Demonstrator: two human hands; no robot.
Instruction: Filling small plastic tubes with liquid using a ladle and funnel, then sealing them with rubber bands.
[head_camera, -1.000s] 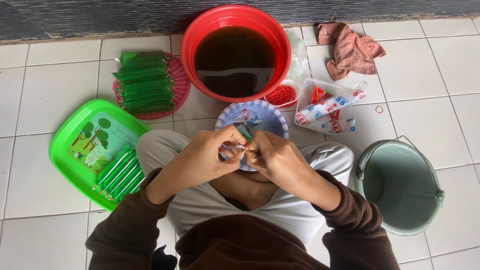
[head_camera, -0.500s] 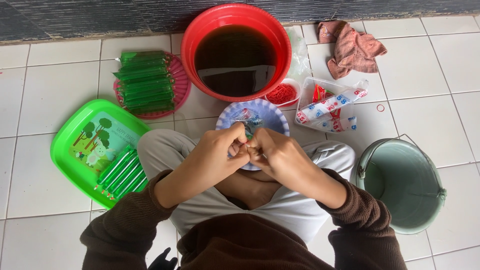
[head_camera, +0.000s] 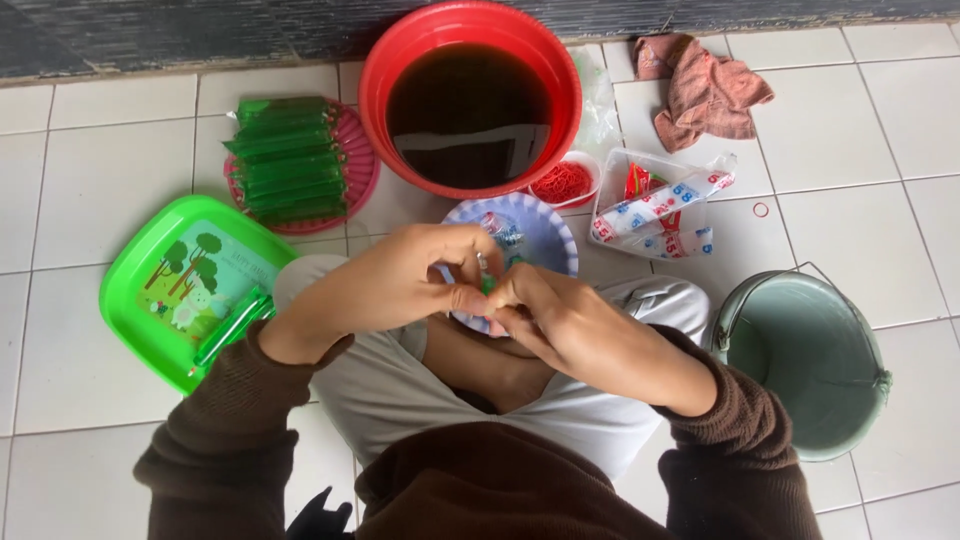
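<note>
Pinching a small green packet (head_camera: 487, 285) between left hand (head_camera: 405, 280) and right hand (head_camera: 560, 320).

A small green-filled plastic pouch (head_camera: 487, 285), mostly hidden, sits pinched between both hands' fingertips at the frame's centre, over the blue-rimmed bowl's (head_camera: 545, 228) 6 o'clock edge.

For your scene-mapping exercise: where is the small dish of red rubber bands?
In the head view, the small dish of red rubber bands sits right of centre, against the red basin, beside the clear plastic packet.

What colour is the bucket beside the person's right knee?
The bucket is pale green; the head view shows it clearly.
</note>
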